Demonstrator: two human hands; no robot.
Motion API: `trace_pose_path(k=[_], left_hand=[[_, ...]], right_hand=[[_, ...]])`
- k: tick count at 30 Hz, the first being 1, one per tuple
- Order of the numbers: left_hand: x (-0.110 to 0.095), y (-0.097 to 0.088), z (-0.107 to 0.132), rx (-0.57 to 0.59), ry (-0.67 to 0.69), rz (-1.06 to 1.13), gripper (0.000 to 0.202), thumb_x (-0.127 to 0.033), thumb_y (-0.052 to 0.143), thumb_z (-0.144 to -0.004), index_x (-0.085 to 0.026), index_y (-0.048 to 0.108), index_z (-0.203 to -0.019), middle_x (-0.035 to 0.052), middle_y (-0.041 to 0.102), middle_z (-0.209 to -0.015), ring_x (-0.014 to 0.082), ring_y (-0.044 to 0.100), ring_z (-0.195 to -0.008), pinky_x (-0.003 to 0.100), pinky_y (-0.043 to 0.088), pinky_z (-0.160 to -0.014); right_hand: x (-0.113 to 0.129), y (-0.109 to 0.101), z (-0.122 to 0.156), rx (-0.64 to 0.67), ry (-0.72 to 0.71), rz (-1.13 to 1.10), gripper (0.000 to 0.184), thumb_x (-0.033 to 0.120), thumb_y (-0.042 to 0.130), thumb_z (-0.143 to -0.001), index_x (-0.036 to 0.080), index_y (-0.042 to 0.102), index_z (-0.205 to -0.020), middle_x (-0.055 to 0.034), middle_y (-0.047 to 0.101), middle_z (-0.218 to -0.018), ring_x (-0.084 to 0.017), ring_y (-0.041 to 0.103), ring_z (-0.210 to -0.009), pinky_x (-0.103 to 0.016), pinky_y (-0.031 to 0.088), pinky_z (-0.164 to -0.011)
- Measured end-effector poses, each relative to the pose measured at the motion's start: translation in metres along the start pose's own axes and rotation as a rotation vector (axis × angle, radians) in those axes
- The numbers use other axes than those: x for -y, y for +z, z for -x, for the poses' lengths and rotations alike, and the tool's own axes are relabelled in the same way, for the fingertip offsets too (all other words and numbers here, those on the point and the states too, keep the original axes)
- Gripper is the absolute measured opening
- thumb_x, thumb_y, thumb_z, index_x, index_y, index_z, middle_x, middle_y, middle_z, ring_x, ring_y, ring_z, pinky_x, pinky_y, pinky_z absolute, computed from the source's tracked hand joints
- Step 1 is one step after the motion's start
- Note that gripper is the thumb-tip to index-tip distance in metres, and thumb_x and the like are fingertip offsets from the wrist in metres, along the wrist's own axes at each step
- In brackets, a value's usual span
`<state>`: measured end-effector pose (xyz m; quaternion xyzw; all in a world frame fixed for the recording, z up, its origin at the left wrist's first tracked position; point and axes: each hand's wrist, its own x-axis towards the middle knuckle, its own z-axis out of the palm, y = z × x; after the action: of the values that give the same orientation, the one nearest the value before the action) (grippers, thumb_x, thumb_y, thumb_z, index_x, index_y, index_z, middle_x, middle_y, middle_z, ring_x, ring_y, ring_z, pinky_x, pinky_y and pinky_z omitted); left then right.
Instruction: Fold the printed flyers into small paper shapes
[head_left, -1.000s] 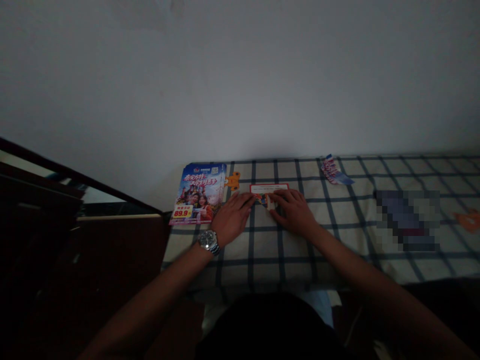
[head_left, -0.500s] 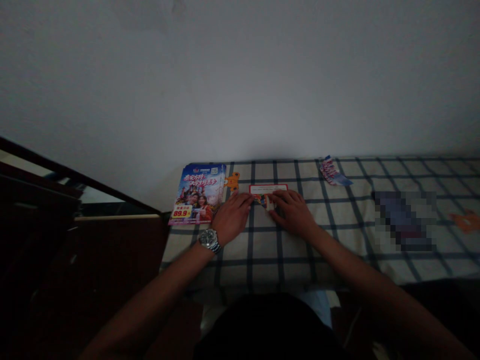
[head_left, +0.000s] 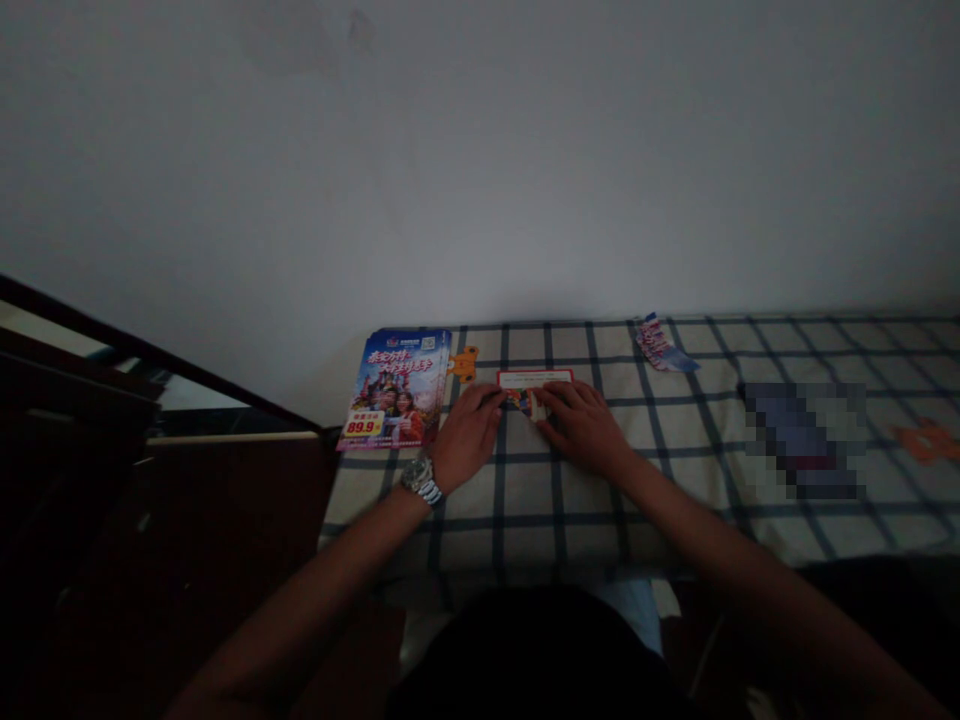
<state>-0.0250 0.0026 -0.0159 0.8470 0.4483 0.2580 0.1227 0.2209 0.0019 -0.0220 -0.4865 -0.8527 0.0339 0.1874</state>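
A checked cloth covers the work surface, which runs along a plain wall; dark furniture stands to the left. At the cloth's far left corner lies a stack of printed flyers, face up. Near the far edge to the right sits a small bundle of folded pieces, well apart from the hands. Between the hands lies a single flyer sheet, already doubled over, its pale reverse with a red border facing up.

The left hand (a metal wristwatch on its wrist) rests flat, fingertips on the sheet's left end. The right hand lies beside it, fingers pressed down on the coloured flap at the near edge. Neither hand pinches; both press.

Judgement: a fold is being creased. The next move calls for firm, even pressure along the fold line, edges kept aligned so the flap does not skew.
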Motion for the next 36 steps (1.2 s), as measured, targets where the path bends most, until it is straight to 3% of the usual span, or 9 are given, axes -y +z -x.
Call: trace_pose_path(k=[6,13,24,31,36], left_hand=[[-0.004,0.006,0.002,-0.016,-0.023,-0.062,0.042,-0.027,0.038,-0.105,-0.015,0.05,-0.143,0.0158,0.051,-0.143,0.0295,0.047,-0.136,0.053,0.042,-0.117],[-0.009,0.007,0.0,0.17,0.223,-0.125,0.044,-0.035,0.045,-0.105,-0.026,0.047,-0.148,0.0073,0.046,-0.154,0.0262,0.038,-0.147,0.05,0.032,-0.125],[-0.014,0.008,-0.003,0.205,0.206,-0.143,0.043,-0.04,0.047,-0.104,-0.027,0.051,-0.145,0.0071,0.05,-0.151,0.0254,0.043,-0.143,0.05,0.029,-0.125],[-0.018,0.005,-0.005,0.231,0.205,-0.148,0.044,-0.04,0.046,-0.104,-0.028,0.051,-0.146,0.0033,0.054,-0.151,0.0263,0.044,-0.142,0.053,0.024,-0.125],[-0.019,0.005,-0.005,0.231,0.198,-0.139,0.044,-0.041,0.045,-0.105,-0.027,0.05,-0.146,0.0023,0.052,-0.152,0.0259,0.043,-0.143,0.052,0.023,-0.126]], right_hand=[[-0.003,0.0,0.0,0.004,-0.011,-0.002,0.048,0.042,0.057,-0.098,0.024,0.056,-0.143,-0.0112,0.06,-0.14,-0.033,0.05,-0.127,-0.052,0.041,-0.109],[-0.007,0.0,-0.002,-0.015,-0.043,-0.022,0.044,0.043,0.054,-0.1,0.024,0.059,-0.14,-0.0112,0.063,-0.137,-0.032,0.053,-0.125,-0.051,0.044,-0.107],[-0.025,-0.01,0.008,0.001,-0.131,-0.146,0.04,0.032,0.051,-0.102,0.022,0.055,-0.141,-0.0107,0.057,-0.146,-0.026,0.052,-0.136,-0.049,0.045,-0.114],[-0.034,-0.017,0.021,-0.046,-0.061,-0.014,0.034,0.036,0.056,-0.1,0.025,0.067,-0.13,-0.0119,0.057,-0.146,-0.03,0.053,-0.134,-0.054,0.047,-0.111],[-0.038,-0.02,0.025,-0.009,-0.077,-0.017,0.038,0.033,0.052,-0.103,0.023,0.061,-0.138,-0.0101,0.062,-0.142,-0.027,0.055,-0.132,-0.05,0.046,-0.112]])
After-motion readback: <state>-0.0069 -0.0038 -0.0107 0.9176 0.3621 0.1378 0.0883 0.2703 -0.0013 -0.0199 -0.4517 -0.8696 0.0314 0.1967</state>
